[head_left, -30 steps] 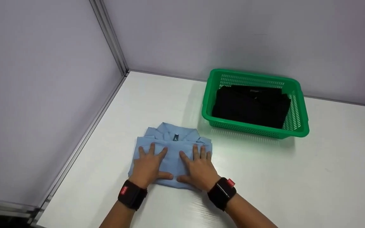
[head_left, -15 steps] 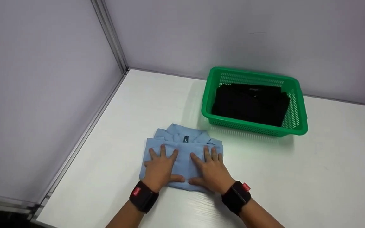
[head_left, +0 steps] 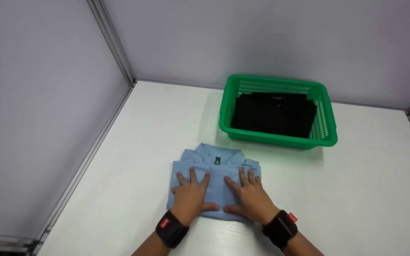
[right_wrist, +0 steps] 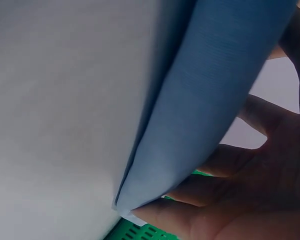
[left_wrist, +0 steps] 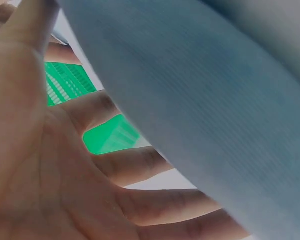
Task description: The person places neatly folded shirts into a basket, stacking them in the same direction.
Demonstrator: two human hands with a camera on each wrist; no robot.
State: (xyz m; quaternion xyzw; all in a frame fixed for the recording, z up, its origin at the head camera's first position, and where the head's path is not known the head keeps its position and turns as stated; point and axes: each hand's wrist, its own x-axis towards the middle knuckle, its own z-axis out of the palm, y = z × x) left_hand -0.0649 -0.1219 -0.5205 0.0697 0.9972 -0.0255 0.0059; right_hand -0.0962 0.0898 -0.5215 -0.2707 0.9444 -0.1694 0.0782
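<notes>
A left hand [head_left: 189, 197] and right hand [head_left: 255, 200] rest, fingers spread, on a folded light-blue cloth shirt [head_left: 216, 190]. Far and right, a rectangular green plastic basket [head_left: 279, 136] holds folded black cloth [head_left: 272, 115].

Shirt [head_left: 216, 188] on table [head_left: 361, 185], basket [head_left: 278, 136] behind it to the right, clothing [head_left: 271, 115] in basket

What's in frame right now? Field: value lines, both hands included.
garment: blue collared shirt, folded, collar at far edge
collar detail: dark tag
left hand: fingers spread, resting on the shirt's left half
right hand: fingers spread, resting on its right half
container: green basket, beyond the shirt and to the right
contents: black cloth, looks folded
surface: white table
</notes>
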